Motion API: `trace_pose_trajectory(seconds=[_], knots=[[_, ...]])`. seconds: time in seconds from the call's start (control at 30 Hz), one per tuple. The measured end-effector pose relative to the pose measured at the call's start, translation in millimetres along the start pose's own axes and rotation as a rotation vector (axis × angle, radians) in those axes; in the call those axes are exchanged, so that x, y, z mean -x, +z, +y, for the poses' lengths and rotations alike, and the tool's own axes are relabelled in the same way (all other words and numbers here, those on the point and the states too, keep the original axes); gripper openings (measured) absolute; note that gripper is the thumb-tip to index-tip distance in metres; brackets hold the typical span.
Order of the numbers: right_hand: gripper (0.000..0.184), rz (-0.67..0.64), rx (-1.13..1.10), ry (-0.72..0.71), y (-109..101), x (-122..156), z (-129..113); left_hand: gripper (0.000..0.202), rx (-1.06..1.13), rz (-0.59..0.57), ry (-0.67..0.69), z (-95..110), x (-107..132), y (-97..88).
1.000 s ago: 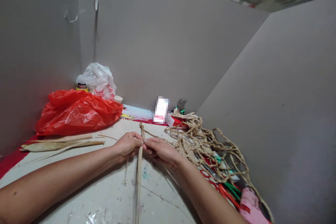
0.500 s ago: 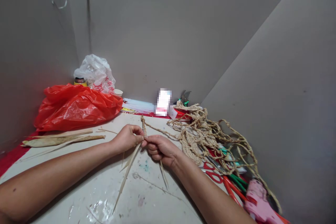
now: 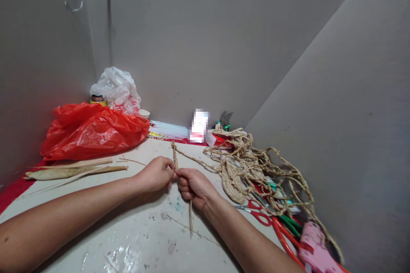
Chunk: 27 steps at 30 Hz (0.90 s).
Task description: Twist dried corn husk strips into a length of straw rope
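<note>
My left hand [image 3: 157,174] and my right hand [image 3: 196,185] meet over the middle of the table, fingers pinched together at the lower end of a braided straw rope [image 3: 175,156]. The rope runs up to a knot-like bend, then goes right into a tangled pile of the same rope [image 3: 238,166]. A loose straw strand [image 3: 191,222] hangs below my right hand, which is closed round it. My left hand is closed at the rope's end; what exactly lies between its fingertips is hidden.
Left lie dry husk strips [image 3: 77,172] and a red plastic bag [image 3: 96,132]. Red-handled scissors [image 3: 259,213] and a pink glue gun [image 3: 315,247] sit at right. At the back stand a blurred phone-like screen [image 3: 198,126], pruning shears [image 3: 226,120] and a white cup [image 3: 144,113].
The long pale strands that hung below my left hand are no longer visible there. My left hand has turned slightly, and the strand under my right hand now hangs straighter.
</note>
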State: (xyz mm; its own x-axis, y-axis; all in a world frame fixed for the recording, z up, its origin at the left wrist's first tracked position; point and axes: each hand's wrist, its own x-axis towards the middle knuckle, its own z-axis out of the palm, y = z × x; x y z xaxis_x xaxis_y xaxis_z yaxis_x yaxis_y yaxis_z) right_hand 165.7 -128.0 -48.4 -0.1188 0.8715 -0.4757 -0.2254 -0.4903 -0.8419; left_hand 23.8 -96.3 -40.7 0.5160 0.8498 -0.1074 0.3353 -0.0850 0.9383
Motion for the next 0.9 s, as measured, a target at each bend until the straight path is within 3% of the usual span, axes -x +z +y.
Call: trace_pose_trajectory(seconds=[0.27, 0.4, 0.53, 0.7, 0.9], knots=[[0.029, -0.027, 0.016, -0.018, -1, 2, 2, 0.019, -0.142, 0.066, 0.080, 3, 16, 14.9], [0.030, -0.067, -0.007, -0.029, -4, 4, -2, 0.024, -0.137, 0.080, 0.016, 9, 10, 3.1], [0.028, -0.134, 0.006, -0.032, -9, 4, -6, 0.019, -0.102, 0.230, 0.138, 9, -1, -6.2], [0.034, -0.205, 0.075, -0.016, -16, 3, -9, 0.018, 0.347, -0.184, -0.183, 3, -3, 1.9], [0.033, -0.275, 0.204, 0.023, -22, 4, -13, 0.026, 0.314, -0.269, -0.164, 3, 2, -1.2]])
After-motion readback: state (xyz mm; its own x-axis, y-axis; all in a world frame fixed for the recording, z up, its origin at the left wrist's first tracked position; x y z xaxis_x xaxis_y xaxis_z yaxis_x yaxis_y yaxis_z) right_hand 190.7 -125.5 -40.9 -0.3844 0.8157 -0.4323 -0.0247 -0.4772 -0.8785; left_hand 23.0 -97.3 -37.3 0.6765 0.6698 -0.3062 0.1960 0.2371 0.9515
